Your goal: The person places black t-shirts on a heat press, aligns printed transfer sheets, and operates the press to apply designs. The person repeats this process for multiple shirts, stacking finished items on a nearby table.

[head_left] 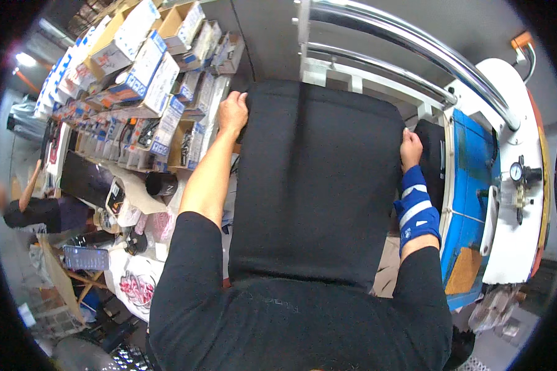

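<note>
A large black fabric sheet (322,185) stretches in front of me, from the metal frame at the far side down to my body. It looks smooth, with a darker crease running lengthwise and a fold near its far edge. My left hand (233,111) grips its far left edge, fingers curled in. On the right edge, somewhat nearer, my right hand (411,149) is closed on the same sheet, the fingertips partly hidden. A blue band with pale stripes (417,207) wraps my right forearm. What lies under the sheet is mostly hidden.
Chrome rollers (383,25) span the far side. A blue machine housing (467,185) and a white panel with a pressure gauge (516,170) stand at right. Cardboard bins (145,74) fill shelves on the left. Another person (37,213) works at far left, beyond a phone (85,258).
</note>
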### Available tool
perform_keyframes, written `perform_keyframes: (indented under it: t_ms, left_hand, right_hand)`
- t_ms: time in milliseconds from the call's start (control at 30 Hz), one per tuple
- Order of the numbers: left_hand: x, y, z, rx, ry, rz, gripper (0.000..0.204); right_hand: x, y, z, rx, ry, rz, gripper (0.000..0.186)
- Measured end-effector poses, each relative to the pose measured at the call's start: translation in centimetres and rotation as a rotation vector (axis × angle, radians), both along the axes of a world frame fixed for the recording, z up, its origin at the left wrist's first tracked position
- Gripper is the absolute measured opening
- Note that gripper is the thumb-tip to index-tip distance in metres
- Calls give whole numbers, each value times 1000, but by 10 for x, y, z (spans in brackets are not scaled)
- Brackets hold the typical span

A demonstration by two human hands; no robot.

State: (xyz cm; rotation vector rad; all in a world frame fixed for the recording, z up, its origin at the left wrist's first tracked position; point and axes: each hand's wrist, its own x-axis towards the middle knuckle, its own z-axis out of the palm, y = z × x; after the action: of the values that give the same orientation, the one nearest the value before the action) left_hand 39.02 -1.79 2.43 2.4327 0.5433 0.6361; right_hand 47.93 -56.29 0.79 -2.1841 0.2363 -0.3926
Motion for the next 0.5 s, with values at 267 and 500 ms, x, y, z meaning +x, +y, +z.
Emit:
perform_keyframes:
  t_ms: [267,500]
  left_hand:
    - [-10,8,9,42,22,52,29]
    - [-1,-22,34,310,-207,-62,23]
  right_hand:
    - [0,18,14,-12,35,28,36]
    - [-17,70,61,-604,-144,-45,30]
